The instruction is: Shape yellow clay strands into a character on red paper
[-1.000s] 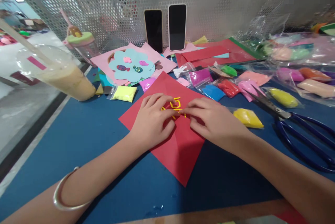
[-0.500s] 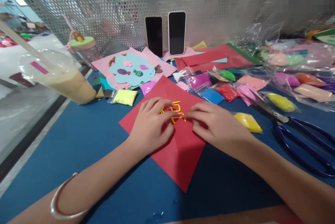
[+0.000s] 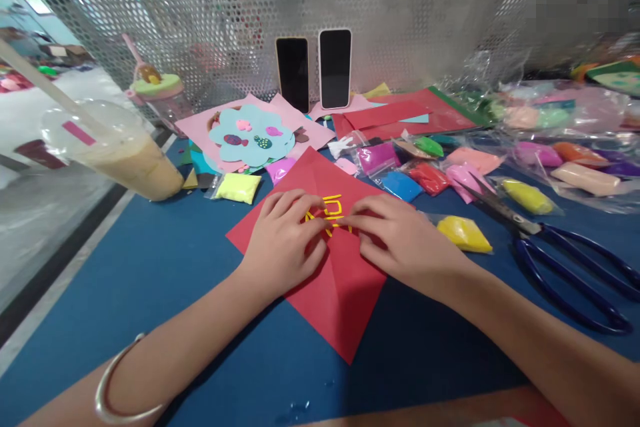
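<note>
Red square paper sheet (image 3: 345,274) bears thin yellow strips (image 3: 333,212); left hand (image 3: 283,240), right hand (image 3: 407,234) curled narrow there, grip unclear.

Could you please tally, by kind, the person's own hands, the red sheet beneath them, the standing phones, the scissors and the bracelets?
Hands: 2, the left hand and the right hand
Red sheet: 1
Phones: 2, a dark-framed phone and a white-framed phone
Scissors: 1 pair
Bracelet: 1
Total: 7
</note>
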The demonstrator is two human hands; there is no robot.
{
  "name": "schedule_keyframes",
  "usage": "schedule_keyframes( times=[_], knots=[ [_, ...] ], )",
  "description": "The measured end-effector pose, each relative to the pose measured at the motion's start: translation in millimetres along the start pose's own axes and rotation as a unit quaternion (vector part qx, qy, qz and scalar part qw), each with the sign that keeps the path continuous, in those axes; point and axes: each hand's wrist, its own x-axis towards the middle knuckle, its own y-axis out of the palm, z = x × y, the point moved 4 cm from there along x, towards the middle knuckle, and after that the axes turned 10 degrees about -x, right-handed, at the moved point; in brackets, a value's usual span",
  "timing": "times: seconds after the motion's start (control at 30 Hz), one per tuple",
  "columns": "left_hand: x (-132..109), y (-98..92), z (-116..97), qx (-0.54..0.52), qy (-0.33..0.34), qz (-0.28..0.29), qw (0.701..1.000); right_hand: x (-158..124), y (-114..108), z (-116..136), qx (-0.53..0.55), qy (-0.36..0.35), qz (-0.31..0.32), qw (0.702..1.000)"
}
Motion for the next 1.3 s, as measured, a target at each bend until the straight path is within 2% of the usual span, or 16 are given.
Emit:
schedule_keyframes(
  times=[0.13,0.23,0.37,0.43,0.5,0.57,0.67,0.83,1.0,1.13,1.23,1.3],
  knots=[
    [-0.3,-1.7,0.3,-0.009,0.004,-0.013,1.000,0.0,-12.8,-4.3,0.020,0.013,-0.052,0.998],
    [0.1,0.4,1.2,-0.016,0.007,0.001,1.000,-5.3,-32.2,-6.9,0.030,0.045,-0.104,0.993],
    [1.1,2.2,1.8,-0.023,0.005,0.002,1.000,-36.1,-61.6,-14.5,0.000,0.114,-0.151,0.982],
    [1.1,2.5,1.9,-0.020,0.005,-0.002,1.000,-61.2,-69.1,-22.3,-0.025,0.144,-0.130,0.981],
    [0.6,3.1,2.2,-0.019,0.004,-0.003,1.000,-87.3,-67.3,-33.1,-0.054,0.168,-0.066,0.982],
    [-0.2,3.5,3.3,-0.024,-0.004,-0.006,1.000,-109.0,-57.4,-44.0,-0.068,0.177,0.012,0.982],
    [-1.5,2.8,6.0,-0.035,-0.025,-0.024,0.999,-124.4,-40.7,-54.6,-0.073,0.192,0.046,0.978],
    [-3.7,-1.6,5.8,-0.058,-0.042,-0.068,0.995,-115.8,-26.5,-50.1,-0.064,0.221,0.015,0.973],
    [-6.8,-7.5,1.0,-0.088,-0.035,-0.118,0.988,-94.5,-35.3,-26.1,-0.026,0.214,-0.027,0.976],
    [-9.7,-11.4,-5.9,-0.125,-0.003,-0.153,0.980,-64.1,-39.4,-8.8,0.092,0.220,-0.054,0.970],
    [-11.2,-10.2,-12.8,-0.172,0.023,-0.142,0.974,-37.3,-32.5,-6.7,0.201,0.231,-0.064,0.950],
    [-11.8,-8.6,-15.0,-0.186,0.016,-0.139,0.973,-21.3,-26.0,-6.5,0.259,0.221,-0.066,0.938]
  ],
)
